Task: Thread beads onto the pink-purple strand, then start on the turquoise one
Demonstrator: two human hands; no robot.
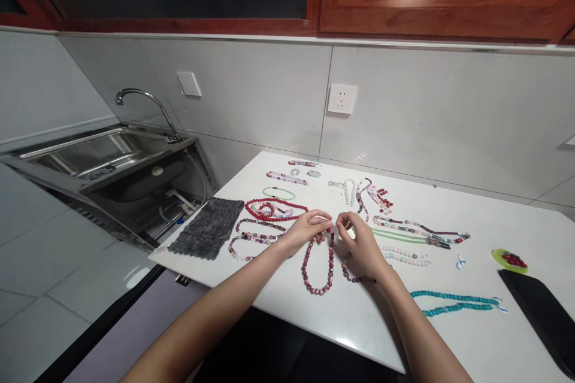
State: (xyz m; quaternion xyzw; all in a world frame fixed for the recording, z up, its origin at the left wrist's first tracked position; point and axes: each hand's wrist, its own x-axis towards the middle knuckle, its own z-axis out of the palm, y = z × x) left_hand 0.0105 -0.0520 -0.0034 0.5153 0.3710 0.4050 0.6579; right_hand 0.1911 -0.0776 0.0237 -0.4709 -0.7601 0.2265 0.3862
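In the middle of the white table a strand of dark red beads [318, 291] hangs in a loop toward me, its top end at my left hand [309, 228]. The fingers of that hand are closed in a pinch on the strand's upper end. Close by on the right, my right hand [360, 239] is also pinched, its fingertips a small gap from the left ones. Whatever it holds is too small to make out. A multicoloured bead strand [354, 279] lies partly under the right hand. Left of my left hand is a bright red bead necklace [248, 210].
A dark grey cloth [209, 230] lies at the table's left edge. Turquoise bead strands [462, 305], a black phone-like slab [539, 317] and a yellow-green dish of red beads [503, 260] lie right. Green strands [399, 236] lie behind my right hand. A steel sink [90, 161] stands left.
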